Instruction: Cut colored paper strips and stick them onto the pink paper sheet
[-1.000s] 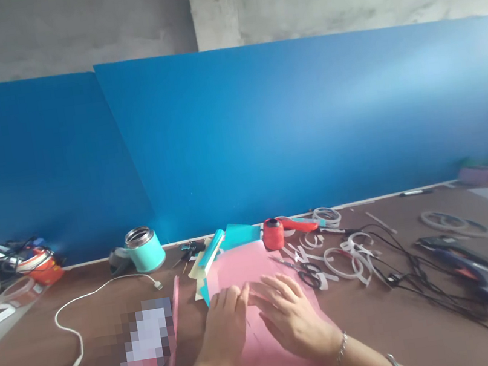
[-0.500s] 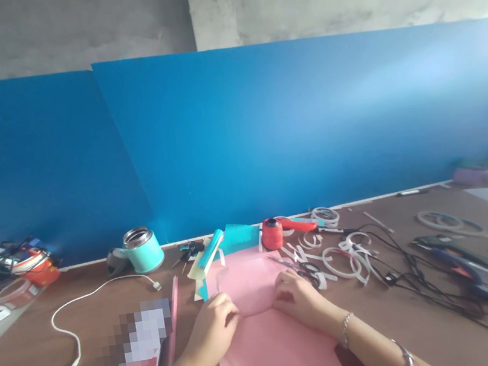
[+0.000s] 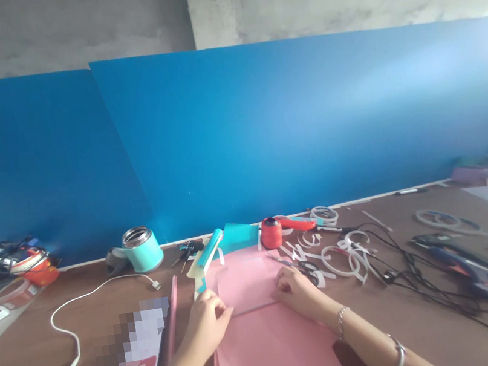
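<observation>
Pink paper (image 3: 273, 350) lies in layers on the table in front of me, with a folded-looking piece (image 3: 246, 283) on top whose near edge runs nearly straight between my hands. At the left end of that edge, my left hand (image 3: 210, 322) has its thumb and curled fingers closed at the paper's corner. My right hand (image 3: 300, 292) pinches the right end, fingertips bent down onto the sheet. Just beyond the right hand lie scissors (image 3: 308, 266), partly hidden. Teal paper (image 3: 240, 237) shows past the pink sheets, beside a rolled teal-and-cream piece (image 3: 208, 252).
A red tool (image 3: 272, 234) stands behind the paper. White strips and coiled cables (image 3: 340, 260) crowd the right, with black cords and a blue tool (image 3: 466, 272). Leftward are a phone (image 3: 138, 364), a white cable (image 3: 77, 339) and a turquoise mug (image 3: 144, 251). A blue partition (image 3: 264, 131) borders the back.
The near edge of the top pink piece was bowed and now looks straighter and flatter. My left hand has shifted slightly left, and my right hand a little up and to the right.
</observation>
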### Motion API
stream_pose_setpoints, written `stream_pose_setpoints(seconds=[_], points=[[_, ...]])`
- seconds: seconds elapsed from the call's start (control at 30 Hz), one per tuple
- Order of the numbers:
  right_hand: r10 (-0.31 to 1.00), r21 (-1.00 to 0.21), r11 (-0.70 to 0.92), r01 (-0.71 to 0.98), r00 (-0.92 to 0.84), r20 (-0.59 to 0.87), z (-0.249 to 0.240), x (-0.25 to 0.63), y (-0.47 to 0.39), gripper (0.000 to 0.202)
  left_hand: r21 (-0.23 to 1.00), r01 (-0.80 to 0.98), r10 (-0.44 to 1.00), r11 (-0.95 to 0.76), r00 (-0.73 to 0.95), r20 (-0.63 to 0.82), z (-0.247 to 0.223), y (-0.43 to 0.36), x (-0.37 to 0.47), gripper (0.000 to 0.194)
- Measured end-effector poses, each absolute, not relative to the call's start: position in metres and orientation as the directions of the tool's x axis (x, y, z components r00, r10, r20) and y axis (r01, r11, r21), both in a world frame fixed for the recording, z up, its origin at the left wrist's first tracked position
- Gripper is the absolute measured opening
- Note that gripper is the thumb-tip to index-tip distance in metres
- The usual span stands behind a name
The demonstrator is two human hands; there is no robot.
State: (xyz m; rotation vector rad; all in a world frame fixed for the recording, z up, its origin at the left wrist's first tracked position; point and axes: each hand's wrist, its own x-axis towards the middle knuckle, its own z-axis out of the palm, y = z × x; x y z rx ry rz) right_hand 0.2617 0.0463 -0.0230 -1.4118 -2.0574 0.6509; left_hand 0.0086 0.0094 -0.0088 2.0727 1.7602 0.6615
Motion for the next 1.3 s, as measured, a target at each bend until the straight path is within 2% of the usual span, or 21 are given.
stream_pose_setpoints(seconds=[0.37, 0.8, 0.97, 1.03, 1.1, 1.13, 1.23, 1.3], points=[[0.956, -0.666, 0.288, 0.689, -0.253, 0.152, -0.025, 0.261, 0.051, 0.025, 0.501, 0.861, 0.995, -0.09, 0.051, 0.09, -0.013, 0.013, 0.007, 0.027], [0.947, -0.647, 0.314, 0.695, -0.276, 0.164, -0.024, 0.261, 0.051, 0.028, 0.471, 0.88, 0.999, -0.054, 0.047, 0.025, -0.004, 0.012, 0.009, 0.026], [0.938, -0.614, 0.341, 0.712, -0.296, 0.178, -0.023, 0.26, 0.051, 0.026, 0.421, 0.904, 0.997, -0.08, 0.066, 0.049, -0.006, 0.011, 0.008, 0.026], [0.934, -0.598, 0.354, 0.719, -0.305, 0.187, -0.024, 0.26, 0.05, 0.025, 0.368, 0.925, 0.993, -0.095, 0.06, 0.106, -0.006, 0.009, 0.008, 0.021], [0.926, -0.57, 0.377, 0.73, -0.318, 0.205, -0.025, 0.261, 0.05, 0.023, 0.313, 0.936, 0.974, -0.164, 0.104, 0.199, -0.005, 0.007, 0.009, 0.006], [0.921, -0.548, 0.39, 0.74, -0.325, 0.216, -0.025, 0.261, 0.049, 0.022, 0.285, 0.931, 0.956, -0.227, 0.157, 0.248, -0.005, 0.006, 0.01, 0.006], [0.902, -0.465, 0.43, 0.773, -0.349, 0.255, -0.019, 0.261, 0.044, 0.012, 0.182, 0.863, 0.855, -0.471, 0.396, 0.334, -0.005, 0.004, 0.014, 0.038], [0.883, -0.409, 0.465, 0.785, -0.374, 0.285, -0.012, 0.259, 0.038, 0.003, 0.119, 0.8, 0.78, -0.588, 0.522, 0.346, -0.006, 0.004, 0.016, 0.047]])
